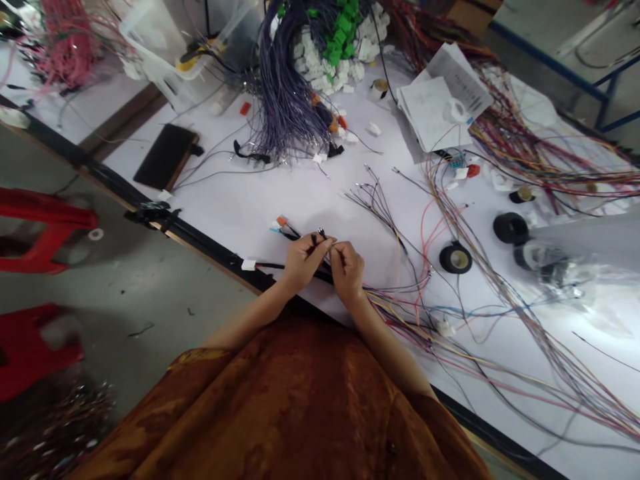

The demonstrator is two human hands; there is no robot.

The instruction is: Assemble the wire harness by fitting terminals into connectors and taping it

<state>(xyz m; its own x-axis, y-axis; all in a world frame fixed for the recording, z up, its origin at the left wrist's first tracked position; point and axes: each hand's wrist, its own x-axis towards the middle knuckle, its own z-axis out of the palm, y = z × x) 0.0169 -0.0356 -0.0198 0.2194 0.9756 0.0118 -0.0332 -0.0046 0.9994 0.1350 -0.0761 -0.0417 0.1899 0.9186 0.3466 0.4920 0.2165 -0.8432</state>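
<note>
The left hand (pixel 305 261) and right hand (pixel 347 270) are both closed, fingertips (pixel 336 248) pinching the thin ends of a black wire bundle (pixel 273 265) at the worktop's (pixel 240 207) near edge, its white tag (pixel 249 265) lying just left of the hands, with loose coloured wires (pixel 400 310) to the right.

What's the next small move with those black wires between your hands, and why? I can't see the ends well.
Probably turn the small metal tip toward the camera first. The left hand and right hand pinch the black wires close together, and their fingers crowd that tip, so its condition can't be judged from this view.
</note>
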